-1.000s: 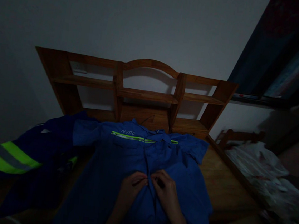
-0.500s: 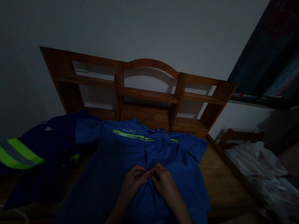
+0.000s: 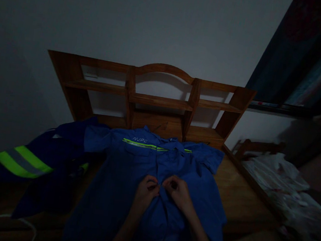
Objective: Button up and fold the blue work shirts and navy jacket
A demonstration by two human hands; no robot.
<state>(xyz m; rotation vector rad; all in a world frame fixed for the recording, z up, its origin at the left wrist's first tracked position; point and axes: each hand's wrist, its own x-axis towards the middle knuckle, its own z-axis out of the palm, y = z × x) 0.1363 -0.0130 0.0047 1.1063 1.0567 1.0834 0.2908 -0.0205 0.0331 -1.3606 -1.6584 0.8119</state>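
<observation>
A blue short-sleeved work shirt (image 3: 125,174) lies spread out front side up, with a yellow-green and silver strip and the letters NJPC across its chest. At the middle of its front opening, my left hand (image 3: 145,192) pinches the shirt's edge between thumb and fingers. Just to the right, my right hand (image 3: 178,192) pinches the facing edge, its fingers curled. A small gap separates the fingertips of both hands. Any button between them is too small and dark to make out. Below the hands the shirt front hangs slightly apart.
A dark blue garment (image 3: 68,141) with yellow-green and grey bands lies at the left. Behind the shirt stands a wooden shelf headboard (image 3: 161,102) against the wall. A white cable (image 3: 1,216) curves at lower left. White plastic bags (image 3: 276,170) sit at the right beyond the wooden board (image 3: 239,191).
My hands have moved slightly apart at the shirt's front, where their fingertips met before. The whole view has shifted a little, so the things at left sit further right.
</observation>
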